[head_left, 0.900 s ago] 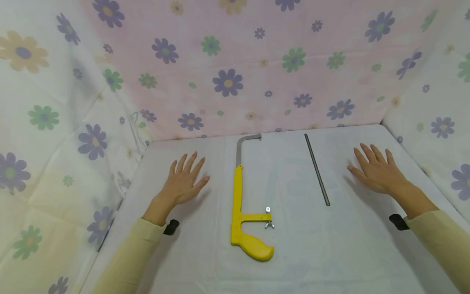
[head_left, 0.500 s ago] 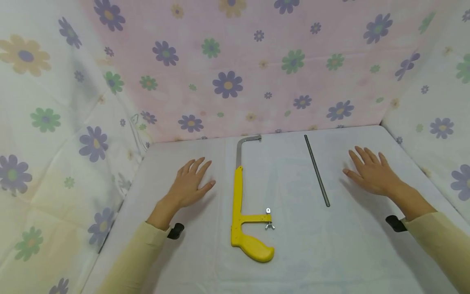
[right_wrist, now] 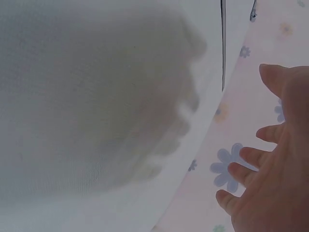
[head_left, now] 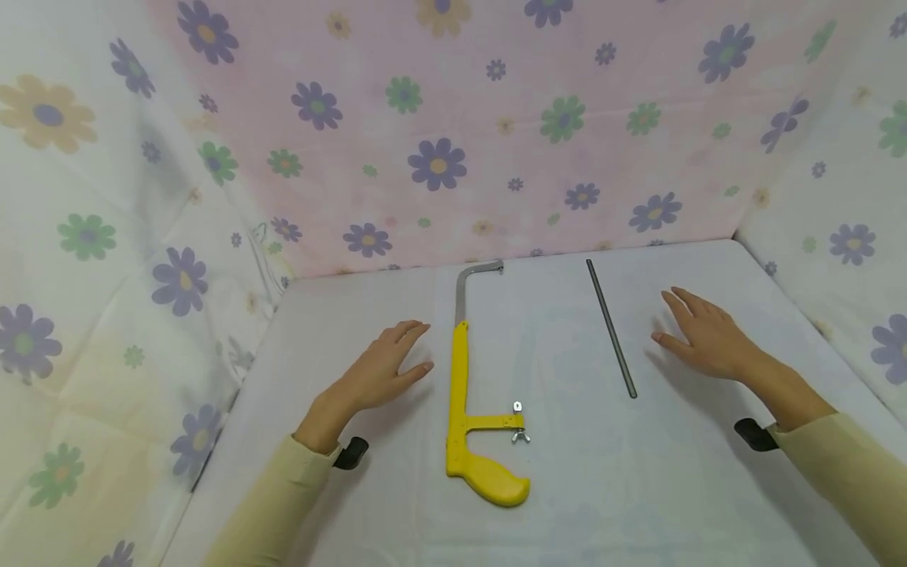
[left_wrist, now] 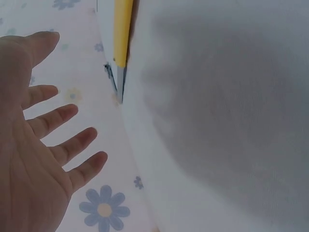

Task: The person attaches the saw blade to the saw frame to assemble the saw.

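Note:
A yellow hacksaw frame lies on the white table, its grey metal arm bent at the far end and a wing nut on its short cross arm. No blade spans it. To its right lies a thin dark hacksaw blade, slanted and apart from the frame. My left hand hovers just left of the frame, fingers extended, holding nothing. Right of the blade, my right hand is raised over the table with fingers spread and nothing in it. In the left wrist view the frame shows beyond the left hand.
The white cloth-covered table ends at the back against a pink flowered curtain. Flowered fabric walls flank both sides. A black strap piece sits at the left wrist, another at the right.
My left hand has moved right, closer to the hacksaw frame, and turned so its thumb side faces up more. My right hand has shifted slightly left toward the blade. The tools stay put.

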`<state>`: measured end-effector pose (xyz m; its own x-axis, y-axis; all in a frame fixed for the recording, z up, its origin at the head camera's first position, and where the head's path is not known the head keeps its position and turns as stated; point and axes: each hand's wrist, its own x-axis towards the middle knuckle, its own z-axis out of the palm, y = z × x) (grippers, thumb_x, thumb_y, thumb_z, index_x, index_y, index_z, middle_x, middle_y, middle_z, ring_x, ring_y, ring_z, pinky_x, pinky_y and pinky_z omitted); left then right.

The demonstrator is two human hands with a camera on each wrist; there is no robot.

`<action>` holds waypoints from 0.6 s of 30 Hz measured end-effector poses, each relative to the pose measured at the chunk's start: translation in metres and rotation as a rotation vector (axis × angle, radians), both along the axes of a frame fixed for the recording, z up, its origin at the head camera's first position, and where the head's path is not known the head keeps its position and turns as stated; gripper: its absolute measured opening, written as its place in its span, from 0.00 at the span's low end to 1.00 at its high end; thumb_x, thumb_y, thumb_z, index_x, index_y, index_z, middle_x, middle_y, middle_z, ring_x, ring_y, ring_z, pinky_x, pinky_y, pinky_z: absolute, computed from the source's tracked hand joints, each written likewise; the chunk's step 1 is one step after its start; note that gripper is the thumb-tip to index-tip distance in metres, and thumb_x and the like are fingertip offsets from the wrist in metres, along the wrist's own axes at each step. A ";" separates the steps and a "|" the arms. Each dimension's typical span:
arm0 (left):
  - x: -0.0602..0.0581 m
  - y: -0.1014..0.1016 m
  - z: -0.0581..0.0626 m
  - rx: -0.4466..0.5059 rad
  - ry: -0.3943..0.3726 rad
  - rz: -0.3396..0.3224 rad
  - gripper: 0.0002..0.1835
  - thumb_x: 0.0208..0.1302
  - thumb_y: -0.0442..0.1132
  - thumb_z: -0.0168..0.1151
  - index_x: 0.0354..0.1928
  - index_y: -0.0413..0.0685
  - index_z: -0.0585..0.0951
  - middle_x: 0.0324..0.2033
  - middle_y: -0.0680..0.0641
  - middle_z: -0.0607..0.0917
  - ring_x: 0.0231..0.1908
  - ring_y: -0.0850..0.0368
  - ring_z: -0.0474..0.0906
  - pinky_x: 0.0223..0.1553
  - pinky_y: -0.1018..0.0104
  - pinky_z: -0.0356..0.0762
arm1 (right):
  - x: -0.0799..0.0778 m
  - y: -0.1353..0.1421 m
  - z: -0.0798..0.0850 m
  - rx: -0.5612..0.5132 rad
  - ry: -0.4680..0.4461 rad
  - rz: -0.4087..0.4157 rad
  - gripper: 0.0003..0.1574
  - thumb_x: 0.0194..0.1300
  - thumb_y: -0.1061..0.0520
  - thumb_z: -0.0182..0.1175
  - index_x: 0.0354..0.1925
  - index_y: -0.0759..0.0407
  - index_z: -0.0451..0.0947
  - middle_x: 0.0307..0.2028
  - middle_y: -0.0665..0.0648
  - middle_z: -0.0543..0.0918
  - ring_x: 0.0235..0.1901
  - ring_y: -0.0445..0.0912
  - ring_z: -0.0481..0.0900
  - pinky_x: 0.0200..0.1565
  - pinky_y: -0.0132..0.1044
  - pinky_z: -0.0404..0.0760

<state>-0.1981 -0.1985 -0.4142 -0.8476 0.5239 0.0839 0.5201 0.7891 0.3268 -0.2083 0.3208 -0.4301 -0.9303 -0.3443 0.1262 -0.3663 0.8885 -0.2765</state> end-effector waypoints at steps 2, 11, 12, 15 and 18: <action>0.000 0.003 0.001 -0.002 -0.011 -0.006 0.35 0.66 0.57 0.52 0.70 0.52 0.58 0.67 0.49 0.61 0.64 0.50 0.59 0.62 0.49 0.59 | 0.000 -0.001 0.000 -0.006 -0.006 -0.005 0.47 0.67 0.44 0.54 0.69 0.71 0.47 0.66 0.75 0.52 0.62 0.72 0.53 0.56 0.67 0.51; 0.004 0.018 -0.003 0.004 -0.022 -0.028 0.35 0.65 0.59 0.52 0.70 0.55 0.57 0.66 0.50 0.62 0.63 0.52 0.61 0.61 0.52 0.62 | 0.003 -0.011 0.005 -0.105 -0.128 -0.029 0.50 0.65 0.42 0.56 0.69 0.71 0.46 0.65 0.76 0.52 0.62 0.71 0.52 0.57 0.67 0.54; 0.004 0.020 -0.004 0.002 -0.027 -0.027 0.36 0.65 0.59 0.52 0.70 0.55 0.57 0.66 0.51 0.62 0.63 0.52 0.61 0.61 0.52 0.62 | 0.004 -0.013 0.005 -0.126 -0.148 -0.030 0.50 0.65 0.43 0.56 0.69 0.71 0.46 0.65 0.76 0.52 0.62 0.71 0.52 0.56 0.68 0.54; 0.006 0.026 -0.006 0.005 -0.058 -0.021 0.37 0.64 0.60 0.52 0.71 0.56 0.57 0.66 0.51 0.62 0.63 0.54 0.61 0.61 0.53 0.63 | 0.004 -0.017 0.006 -0.180 -0.196 -0.025 0.50 0.65 0.44 0.57 0.68 0.72 0.46 0.65 0.77 0.52 0.63 0.71 0.52 0.57 0.67 0.54; 0.010 0.031 -0.009 0.003 -0.103 -0.018 0.37 0.64 0.61 0.52 0.71 0.58 0.56 0.66 0.52 0.63 0.63 0.55 0.61 0.61 0.54 0.63 | 0.004 -0.021 0.006 -0.215 -0.232 -0.023 0.49 0.65 0.45 0.57 0.67 0.74 0.47 0.64 0.77 0.55 0.61 0.70 0.56 0.56 0.65 0.58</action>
